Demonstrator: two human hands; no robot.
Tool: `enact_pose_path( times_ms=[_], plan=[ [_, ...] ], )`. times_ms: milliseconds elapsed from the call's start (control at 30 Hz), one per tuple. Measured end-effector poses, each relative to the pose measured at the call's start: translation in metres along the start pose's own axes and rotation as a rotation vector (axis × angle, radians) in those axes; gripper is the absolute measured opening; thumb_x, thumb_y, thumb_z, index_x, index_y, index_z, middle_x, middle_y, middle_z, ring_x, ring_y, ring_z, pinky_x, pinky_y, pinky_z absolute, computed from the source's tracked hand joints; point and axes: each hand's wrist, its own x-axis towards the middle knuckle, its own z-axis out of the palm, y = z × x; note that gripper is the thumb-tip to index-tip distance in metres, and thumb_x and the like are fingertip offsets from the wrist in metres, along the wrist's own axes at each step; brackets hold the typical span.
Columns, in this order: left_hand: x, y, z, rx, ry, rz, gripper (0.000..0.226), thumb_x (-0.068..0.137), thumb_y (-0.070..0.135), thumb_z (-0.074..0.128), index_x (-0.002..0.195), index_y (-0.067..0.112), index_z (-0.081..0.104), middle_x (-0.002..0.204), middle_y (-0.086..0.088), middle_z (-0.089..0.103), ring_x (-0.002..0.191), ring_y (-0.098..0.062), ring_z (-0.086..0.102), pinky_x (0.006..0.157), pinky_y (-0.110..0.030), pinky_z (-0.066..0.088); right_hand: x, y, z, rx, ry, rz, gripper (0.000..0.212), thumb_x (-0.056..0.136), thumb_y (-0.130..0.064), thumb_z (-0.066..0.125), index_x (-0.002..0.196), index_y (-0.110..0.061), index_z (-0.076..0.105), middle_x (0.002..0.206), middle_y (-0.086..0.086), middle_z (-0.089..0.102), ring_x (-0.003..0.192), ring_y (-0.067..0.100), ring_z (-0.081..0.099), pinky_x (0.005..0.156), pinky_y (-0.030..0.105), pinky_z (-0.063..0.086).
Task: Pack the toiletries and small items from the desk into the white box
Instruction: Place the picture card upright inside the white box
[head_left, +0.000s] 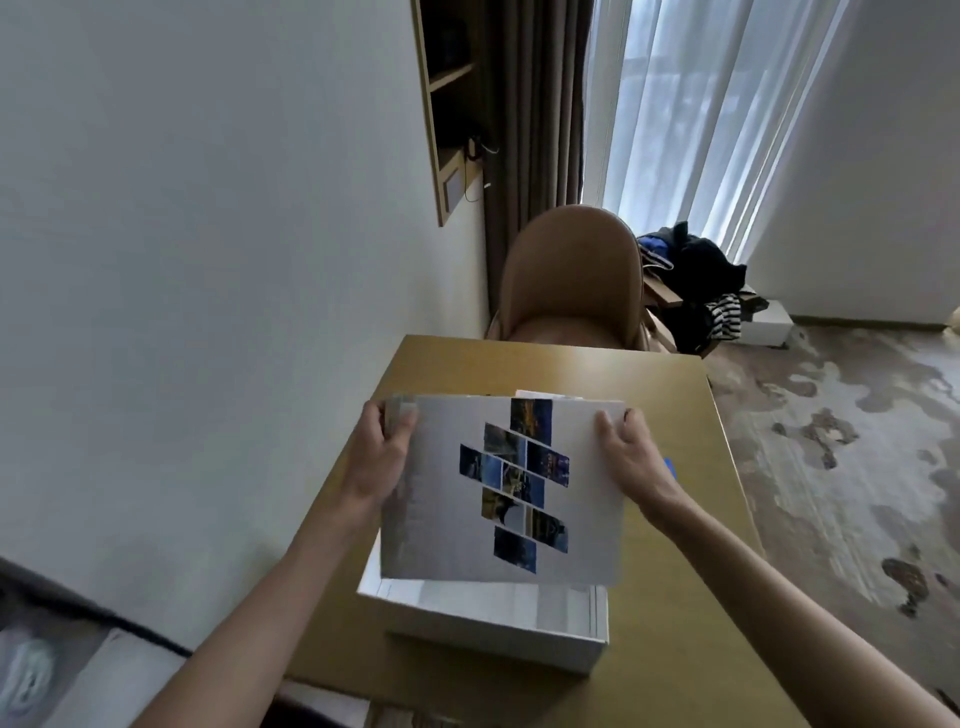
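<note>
I hold the white box lid (441, 499), printed with a diagonal pattern of dark blue photo tiles, tilted above the white box (498, 623) on the wooden desk (670, 561). My left hand (382, 449) grips the lid's far left corner. Its far right edge is gripped by my right hand (623, 452). The lid hides the inside of the box and most of what lies behind it. A small blue thing (670, 466) peeks out beside my right wrist.
A tan round-backed chair (571, 275) stands at the desk's far end. Dark clothes (696, 275) are piled by the curtained window. A white wall runs along the left. Patterned carpet (841, 467) lies to the right.
</note>
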Motion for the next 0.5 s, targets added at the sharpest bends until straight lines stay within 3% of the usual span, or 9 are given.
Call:
enact_pose_path(
  times_ms=[133, 267, 333, 400, 500],
  plan=[
    [-0.003, -0.008, -0.002, 0.045, -0.059, 0.038, 0.029, 0.097, 0.029, 0.051, 0.124, 0.023, 0.041, 0.094, -0.003, 0.057, 0.084, -0.012, 0.056, 0.068, -0.023, 0.045, -0.013, 0.006, 0.005, -0.071, 0.012, -0.031, 0.025, 0.101, -0.039, 0.045, 0.114, -0.019, 0.039, 0.104, 0.004, 0.058, 0.08, 0.01, 0.063, 0.045, 0.018, 0.05],
    [-0.001, -0.01, -0.007, 0.155, -0.081, 0.166, 0.015, 0.099, 0.025, 0.049, 0.107, 0.019, 0.06, 0.094, 0.002, 0.063, 0.078, 0.005, 0.054, 0.061, -0.008, 0.044, -0.02, -0.001, 0.011, -0.025, 0.045, -0.046, 0.038, 0.102, -0.032, 0.046, 0.137, -0.033, 0.033, 0.098, -0.006, 0.057, 0.079, 0.01, 0.065, 0.047, 0.019, 0.053],
    [0.002, -0.008, -0.011, 0.13, -0.059, 0.226, 0.015, 0.098, 0.022, 0.05, 0.102, 0.016, 0.063, 0.093, 0.006, 0.063, 0.08, 0.005, 0.057, 0.062, -0.002, 0.044, -0.022, -0.007, 0.013, -0.05, 0.063, -0.111, 0.035, 0.102, -0.034, 0.045, 0.135, -0.04, 0.037, 0.098, -0.007, 0.057, 0.078, 0.012, 0.066, 0.047, 0.018, 0.053],
    [0.006, -0.004, -0.016, 0.076, -0.05, 0.273, 0.013, 0.098, 0.022, 0.051, 0.1, 0.015, 0.062, 0.092, 0.012, 0.062, 0.082, 0.008, 0.058, 0.063, -0.001, 0.044, -0.022, -0.013, 0.015, -0.073, 0.102, -0.176, 0.023, 0.102, -0.038, 0.044, 0.124, -0.042, 0.044, 0.102, 0.004, 0.059, 0.077, 0.017, 0.067, 0.049, 0.024, 0.057],
    [0.015, -0.002, -0.02, 0.021, -0.064, 0.297, 0.012, 0.097, 0.023, 0.052, 0.101, 0.015, 0.061, 0.093, 0.016, 0.06, 0.084, 0.008, 0.058, 0.063, -0.004, 0.047, -0.023, -0.016, 0.019, -0.098, 0.143, -0.204, 0.013, 0.102, -0.038, 0.042, 0.113, -0.044, 0.046, 0.102, 0.01, 0.061, 0.081, 0.027, 0.068, 0.062, 0.046, 0.062]
  ],
)
